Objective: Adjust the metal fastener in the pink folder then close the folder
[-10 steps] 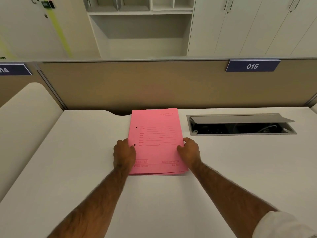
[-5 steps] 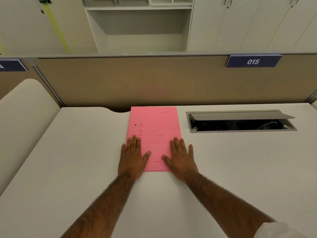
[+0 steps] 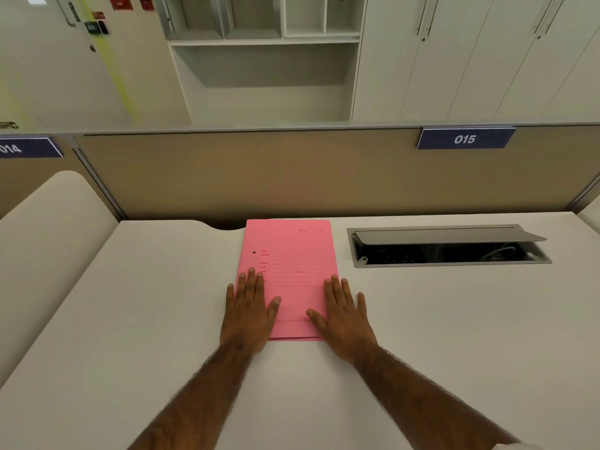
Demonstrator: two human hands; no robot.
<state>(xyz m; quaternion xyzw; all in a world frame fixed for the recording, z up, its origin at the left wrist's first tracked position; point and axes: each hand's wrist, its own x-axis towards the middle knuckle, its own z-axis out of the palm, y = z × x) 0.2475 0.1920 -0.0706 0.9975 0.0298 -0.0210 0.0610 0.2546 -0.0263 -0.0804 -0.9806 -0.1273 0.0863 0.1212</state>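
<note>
The pink folder [image 3: 292,254] lies closed and flat on the white desk [image 3: 454,319], its printed cover facing up, with one punched hole showing near its left edge. My left hand [image 3: 248,315] rests palm down on the folder's near left corner, fingers spread. On the near right corner my right hand [image 3: 344,319] lies flat in the same way. Neither hand grips anything. The metal fastener is hidden inside the folder.
An open cable tray [image 3: 449,246] with a raised grey lid is sunk into the desk right of the folder. A tan partition [image 3: 292,177] with a "015" label [image 3: 466,139] stands behind. Another desk [image 3: 48,238] adjoins on the left.
A second ago both hands gripped the folder's near edges; then they laid it flat and spread palm down on its cover. The hands have stayed there since.
</note>
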